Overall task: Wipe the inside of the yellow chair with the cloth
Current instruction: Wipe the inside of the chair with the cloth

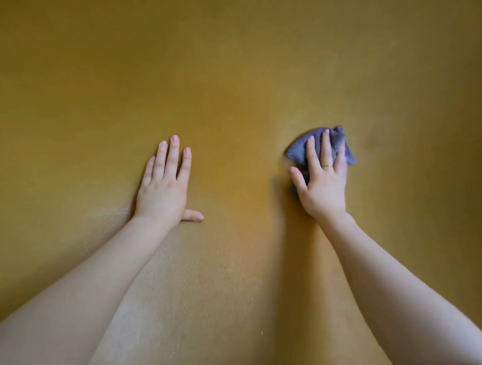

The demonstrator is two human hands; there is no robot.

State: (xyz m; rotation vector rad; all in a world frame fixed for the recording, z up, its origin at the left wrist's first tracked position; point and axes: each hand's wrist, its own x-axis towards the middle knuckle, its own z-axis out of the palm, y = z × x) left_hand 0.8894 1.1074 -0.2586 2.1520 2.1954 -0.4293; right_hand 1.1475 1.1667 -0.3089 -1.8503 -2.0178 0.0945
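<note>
The yellow chair's inner surface [238,73] fills the whole view, smooth and curved, darker toward the right side. My right hand [323,182] lies flat on a small purple-blue cloth [298,150] and presses it against the surface right of centre; the cloth bunches out beyond my fingertips and beside my thumb. A thin gold ring sits on one finger of that hand. My left hand [164,185] rests flat on the bare yellow surface left of centre, fingers together, thumb stretched out to the right, holding nothing.
Both bare forearms reach in from the bottom corners. A paler, slightly glossy patch of the surface [192,284] lies between the arms. The chair's wall curves up at the far right [459,162].
</note>
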